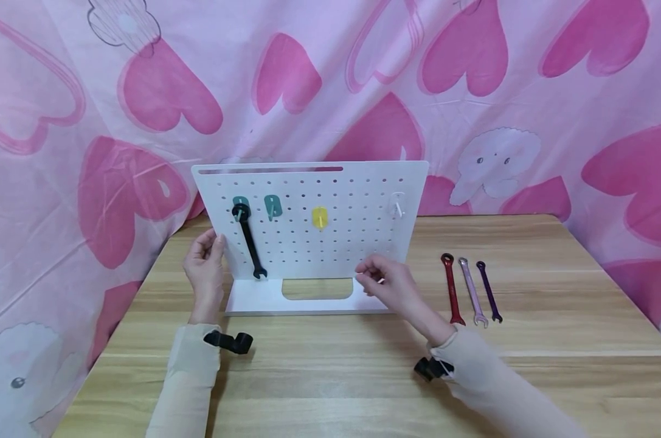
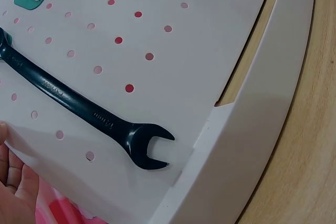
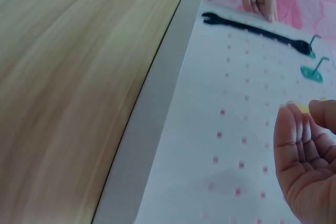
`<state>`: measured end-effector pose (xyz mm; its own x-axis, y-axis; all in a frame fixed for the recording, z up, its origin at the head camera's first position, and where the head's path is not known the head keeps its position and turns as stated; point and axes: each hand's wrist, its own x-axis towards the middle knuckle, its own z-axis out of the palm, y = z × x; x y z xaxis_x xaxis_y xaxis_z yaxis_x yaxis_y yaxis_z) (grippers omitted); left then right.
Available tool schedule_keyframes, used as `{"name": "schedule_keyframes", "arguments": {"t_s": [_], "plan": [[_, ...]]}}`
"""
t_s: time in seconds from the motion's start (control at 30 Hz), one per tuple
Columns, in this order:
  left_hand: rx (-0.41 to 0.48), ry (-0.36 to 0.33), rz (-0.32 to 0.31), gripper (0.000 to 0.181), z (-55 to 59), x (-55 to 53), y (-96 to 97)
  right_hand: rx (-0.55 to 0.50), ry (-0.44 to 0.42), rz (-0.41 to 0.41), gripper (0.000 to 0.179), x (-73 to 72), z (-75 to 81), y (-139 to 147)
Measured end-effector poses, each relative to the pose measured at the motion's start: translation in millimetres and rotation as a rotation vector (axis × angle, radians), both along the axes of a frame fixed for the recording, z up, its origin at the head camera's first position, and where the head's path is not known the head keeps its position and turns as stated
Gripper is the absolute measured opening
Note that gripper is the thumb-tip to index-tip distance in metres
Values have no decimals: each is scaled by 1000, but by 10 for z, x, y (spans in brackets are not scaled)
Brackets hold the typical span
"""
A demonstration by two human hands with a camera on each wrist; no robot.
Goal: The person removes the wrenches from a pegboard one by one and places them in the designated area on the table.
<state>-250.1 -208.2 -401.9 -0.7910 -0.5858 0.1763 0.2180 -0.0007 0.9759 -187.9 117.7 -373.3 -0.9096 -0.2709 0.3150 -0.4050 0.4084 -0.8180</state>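
Observation:
A white pegboard [image 1: 286,243] stands upright on its base. My left hand [image 1: 204,267] is at its left edge, thumb at the front face and fingers curled beside the edge. A black wrench [image 1: 250,243] hangs by its ring end from a green hook [image 1: 241,201], its open jaw pointing down; the left wrist view shows the wrench [image 2: 79,103] close up. In front of the board's lower right my right hand [image 1: 387,283] is loosely curled, thumb near the fingertips. Nothing shows between its fingers [image 3: 286,129] in the right wrist view.
Another green hook [image 1: 272,207], a yellow hook [image 1: 320,218] and a white hook [image 1: 397,205] carry nothing. Right of the board lie a red wrench [image 1: 452,289], a pale purple wrench [image 1: 473,292] and a dark purple wrench [image 1: 489,292] on the wooden table [image 1: 319,371]. A pink curtain [image 1: 319,134] hangs behind.

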Motion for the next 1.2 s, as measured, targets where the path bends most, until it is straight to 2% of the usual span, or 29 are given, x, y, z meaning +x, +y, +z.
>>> {"name": "schedule_keyframes", "arguments": {"t_s": [0.2,0.33,0.57,1.07,1.2], "plan": [[-21,-10,5,32,11,3,6,-18,-11,12,7,-62,-3,-271],[5,-22,7,31,22,2,7,-30,-9,7,9,-97,-32,-415],[-7,-29,8,33,43,-8,13,-104,-34,5,13,-130,-88,-650],[-19,-9,17,31,34,-23,15,-212,-69,59,26,-202,-156,-1105],[-20,-26,21,31,36,-20,18,-247,-70,67,28,-213,-163,-1216]]}}
